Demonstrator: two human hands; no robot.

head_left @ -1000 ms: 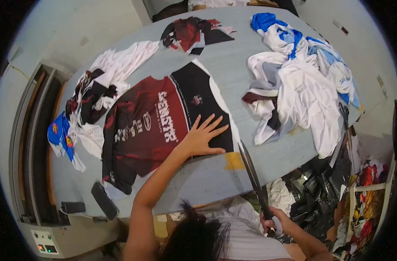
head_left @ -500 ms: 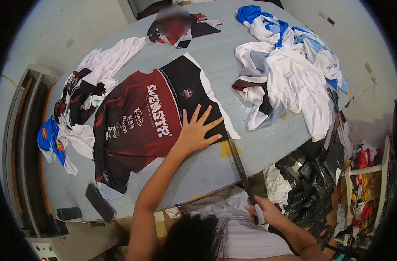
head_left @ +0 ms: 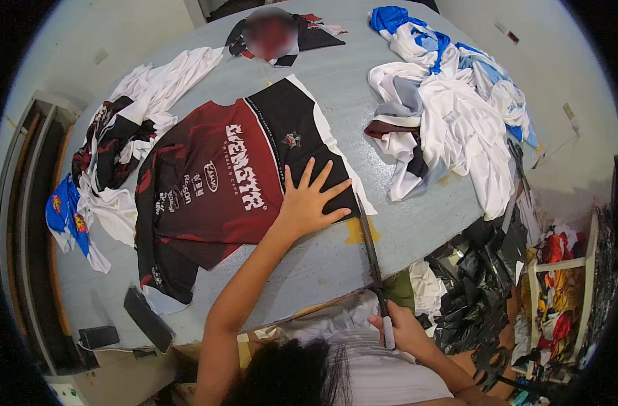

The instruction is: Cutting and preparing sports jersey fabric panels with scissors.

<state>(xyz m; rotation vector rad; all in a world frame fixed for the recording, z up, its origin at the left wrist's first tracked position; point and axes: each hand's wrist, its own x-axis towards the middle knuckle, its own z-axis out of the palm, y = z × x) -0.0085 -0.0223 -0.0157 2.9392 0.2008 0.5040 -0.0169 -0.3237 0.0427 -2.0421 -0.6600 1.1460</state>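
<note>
A black and dark-red printed jersey panel point(head_left: 207, 183) lies on the grey table, with a white margin along its right edge. My left hand point(head_left: 314, 206) rests flat on the black part of it, fingers spread and palm down. Near the front edge of the table, my right hand point(head_left: 400, 331) grips the grey handle of long-bladed scissors point(head_left: 371, 254). Their dark blades reach forward over the table edge, and the tips meet the panel's white margin just right of my left fingers. How far the blades are apart is hard to make out.
White and blue garments point(head_left: 451, 115) are heaped at the right of the grey table point(head_left: 289, 277). More white and dark cloth point(head_left: 146, 101) lies at the left, near a black phone-like slab point(head_left: 148, 318). Black plastic point(head_left: 475, 284) is piled beyond the right edge, beside a shelf of colourful cloth point(head_left: 559, 284).
The scissors' handle has swung left and turned in my right hand, its loop less visible. My left hand stays spread on the panel. The whole view has shifted slightly.
</note>
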